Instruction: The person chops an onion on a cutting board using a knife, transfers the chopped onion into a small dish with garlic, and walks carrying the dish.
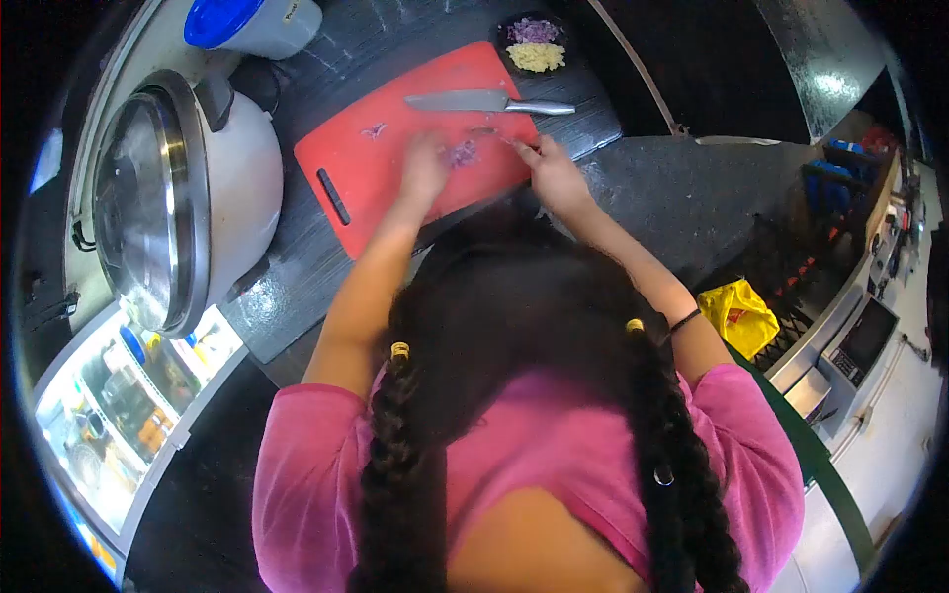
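My left hand is over the middle of a red cutting board, its fingers smeared by motion. Right beside those fingers lies a small heap of chopped purple pieces, like red onion. At the board's right edge, my right hand has its fingers closed around something thin that points left toward the heap; blur hides its kind. A large kitchen knife rests flat across the upper part of the board, its metal handle past the right edge. A few purple scraps lie farther left.
Behind the board stands a dark dish with chopped purple pieces and pale yellow minced bits. A big lidded cooker stands at left, near a blue-lidded tub. A lit glass-fronted fridge is lower left, a yellow bag at right.
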Action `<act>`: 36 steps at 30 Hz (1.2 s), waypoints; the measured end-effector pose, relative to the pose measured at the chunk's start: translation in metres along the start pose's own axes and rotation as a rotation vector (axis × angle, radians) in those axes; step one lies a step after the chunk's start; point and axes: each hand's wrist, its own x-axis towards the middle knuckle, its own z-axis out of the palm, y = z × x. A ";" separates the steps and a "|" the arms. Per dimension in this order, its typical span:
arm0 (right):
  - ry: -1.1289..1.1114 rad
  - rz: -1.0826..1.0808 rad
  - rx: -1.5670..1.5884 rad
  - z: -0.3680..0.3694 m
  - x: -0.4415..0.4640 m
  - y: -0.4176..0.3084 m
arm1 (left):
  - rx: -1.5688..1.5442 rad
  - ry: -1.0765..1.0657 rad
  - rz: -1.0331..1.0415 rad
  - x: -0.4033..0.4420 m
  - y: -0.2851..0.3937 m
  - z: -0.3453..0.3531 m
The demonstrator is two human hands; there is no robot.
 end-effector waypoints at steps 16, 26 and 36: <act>-0.063 0.128 0.186 0.020 -0.020 -0.061 | -0.067 0.007 -0.025 -0.024 0.061 -0.015; -0.189 0.213 0.453 0.016 0.003 -0.054 | -0.525 0.118 -0.300 -0.021 0.047 -0.008; 0.002 0.230 0.471 -0.054 0.068 0.011 | -0.306 0.250 0.069 0.108 0.082 0.004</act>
